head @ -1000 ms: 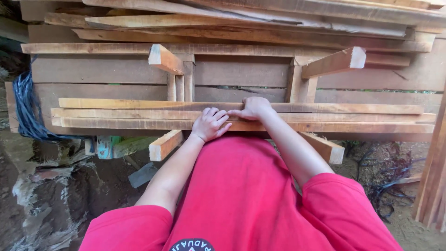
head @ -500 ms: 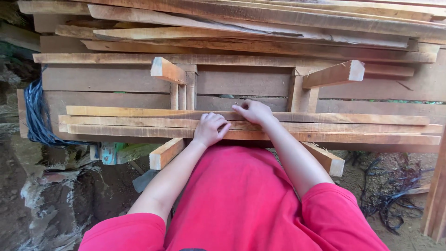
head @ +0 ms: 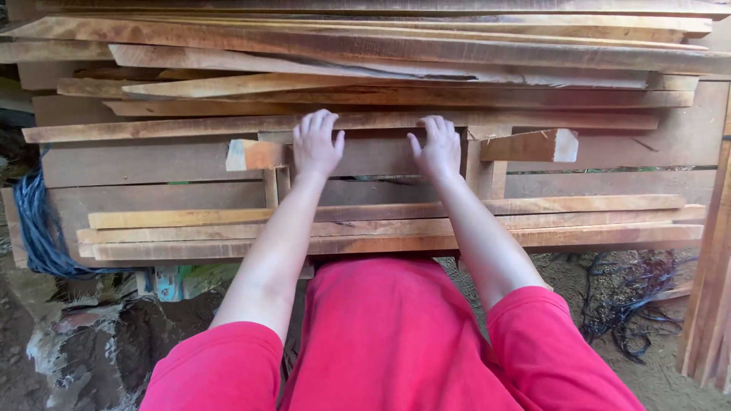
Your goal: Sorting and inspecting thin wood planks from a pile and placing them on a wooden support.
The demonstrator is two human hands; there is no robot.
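**Inspector:** Plank [head: 190,128], long and thin, lies flat across the middle of the timber stack [head: 396,53], under the fingertips of both hands. Left hand [head: 317,144] is open, fingers spread, palm down at its near edge. Right hand [head: 437,146] is likewise open and flat, just beside it. Neither grips anything.

**Foreman:** How should it be handled?

**Inspector:** In my judgement, keep the hands apart, curl the fingers over the far edge, and draw evenly so it does not skew against the boards above. Two short blocks [head: 255,154] project just below; stay off them. Nearer laths [head: 381,228] lie beneath the forearms.
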